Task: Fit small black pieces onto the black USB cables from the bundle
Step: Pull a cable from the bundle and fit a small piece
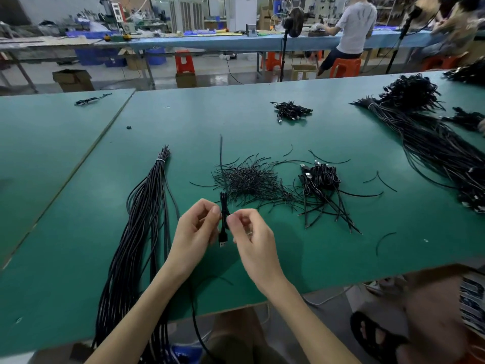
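Note:
A folded black USB cable point(223, 219) stands upright between my hands above the green table point(301, 253), its USB plug hanging at the bottom. My left hand point(195, 233) pinches it from the left and my right hand point(252, 237) pinches it from the right, where a thin black tie seems to wrap it. A long tied bundle of black cables point(141, 227) lies left of my hands and runs off the near edge. Behind my hands lies a heap of thin black tie pieces point(252, 181).
A small pile of coiled cables point(319, 177) lies right of the tie heap, another point(291, 111) farther back. Large cable bundles point(433, 143) cover the right side. Loose ties are scattered around. A person sits at a far bench; someone's sandalled foot shows at the lower right.

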The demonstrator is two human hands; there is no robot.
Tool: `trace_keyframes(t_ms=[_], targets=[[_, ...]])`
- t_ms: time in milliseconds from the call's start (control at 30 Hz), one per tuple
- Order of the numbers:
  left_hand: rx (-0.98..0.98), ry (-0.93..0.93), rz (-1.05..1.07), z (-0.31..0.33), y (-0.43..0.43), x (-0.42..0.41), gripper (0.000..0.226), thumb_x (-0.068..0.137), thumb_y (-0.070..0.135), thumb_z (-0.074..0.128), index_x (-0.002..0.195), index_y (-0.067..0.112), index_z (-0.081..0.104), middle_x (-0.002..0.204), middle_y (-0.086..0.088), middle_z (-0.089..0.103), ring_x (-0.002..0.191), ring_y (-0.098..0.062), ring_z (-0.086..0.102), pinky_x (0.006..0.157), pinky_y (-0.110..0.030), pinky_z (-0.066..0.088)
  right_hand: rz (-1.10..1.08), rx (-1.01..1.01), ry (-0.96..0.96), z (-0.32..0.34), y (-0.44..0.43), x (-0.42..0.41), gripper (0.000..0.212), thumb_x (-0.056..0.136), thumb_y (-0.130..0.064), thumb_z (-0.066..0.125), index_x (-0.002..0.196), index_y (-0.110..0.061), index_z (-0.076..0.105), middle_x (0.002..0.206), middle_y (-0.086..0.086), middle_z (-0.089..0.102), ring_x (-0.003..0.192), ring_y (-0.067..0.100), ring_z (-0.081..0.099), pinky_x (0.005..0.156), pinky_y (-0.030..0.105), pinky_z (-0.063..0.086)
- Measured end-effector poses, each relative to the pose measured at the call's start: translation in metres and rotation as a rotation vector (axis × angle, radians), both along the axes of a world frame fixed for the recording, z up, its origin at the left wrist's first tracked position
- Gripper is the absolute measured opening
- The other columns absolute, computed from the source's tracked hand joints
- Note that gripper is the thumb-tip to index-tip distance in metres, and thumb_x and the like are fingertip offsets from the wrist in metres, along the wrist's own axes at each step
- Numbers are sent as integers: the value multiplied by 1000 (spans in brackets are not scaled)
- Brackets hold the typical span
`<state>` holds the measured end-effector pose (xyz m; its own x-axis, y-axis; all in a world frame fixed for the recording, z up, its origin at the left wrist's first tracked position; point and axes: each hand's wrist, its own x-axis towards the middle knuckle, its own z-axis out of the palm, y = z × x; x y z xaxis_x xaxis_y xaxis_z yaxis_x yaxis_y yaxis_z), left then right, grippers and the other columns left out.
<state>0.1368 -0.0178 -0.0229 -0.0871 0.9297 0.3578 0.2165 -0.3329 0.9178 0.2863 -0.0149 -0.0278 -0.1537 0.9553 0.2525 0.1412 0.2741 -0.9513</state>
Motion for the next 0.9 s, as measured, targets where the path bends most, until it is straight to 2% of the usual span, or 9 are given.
trace_keyframes(t_ms=[133,267,400,500,567,633,700,800,900], targets=[[21,97,-4,-4,0,2,24,105,26,54,88,10,59,65,0,50,57,-14,43,52,-31,37,5,54,-181,-2,2,-2,11,97,-24,71,105,-20,63,99,-10,55,90,-5,54,78,7,41],[15,114,-38,-1,2,2,28,104,28,52,83,10,55,61,-4,41,53,-18,34,50,-33,28,-149,-7,-104,-1,5,2,21,89,-22,80,103,-29,65,101,-8,49,81,-1,48,78,10,42],[-19,45,-142,1,0,1,27,106,21,51,84,7,54,59,-12,39,49,-20,35,47,-30,30,-132,-53,-17,-2,6,5,16,87,-26,83,94,-27,69,74,-6,63,64,8,56,62,15,44],[-65,-54,-171,3,-2,-1,26,107,21,52,85,8,56,62,-5,43,52,-20,37,49,-26,34,-91,-70,81,-2,5,4,13,89,-24,81,96,-27,71,79,-5,74,67,13,69,63,23,55],[-86,-83,-193,4,-2,0,26,108,19,51,85,11,57,63,1,47,53,-18,38,51,-23,35,-87,-70,95,-4,5,4,13,91,-19,79,98,-27,72,83,-5,76,71,11,71,62,21,52],[-114,-118,-227,4,-3,0,27,109,19,50,83,16,58,64,2,48,53,-18,38,52,-22,35,-84,-78,119,-5,5,6,15,92,-15,77,98,-28,71,81,-4,76,61,8,66,57,19,48],[-155,-161,-268,3,-3,-1,27,108,23,52,82,17,58,66,-1,45,54,-19,37,53,-23,34,-71,-98,185,-6,5,7,17,93,-12,75,99,-27,71,81,-2,77,55,13,65,54,22,49],[-189,-185,-294,1,-2,-2,27,106,27,53,85,10,57,68,-5,42,56,-20,38,54,-24,36,-43,-127,320,-6,6,9,19,92,-7,75,104,-21,71,89,2,79,68,20,74,63,23,56],[-205,-206,-309,-3,-1,-2,29,105,26,54,88,2,54,68,-5,42,56,-21,40,55,-23,37,-14,-149,394,-6,8,9,26,89,-2,77,107,-19,73,97,1,79,93,16,76,80,23,59]])
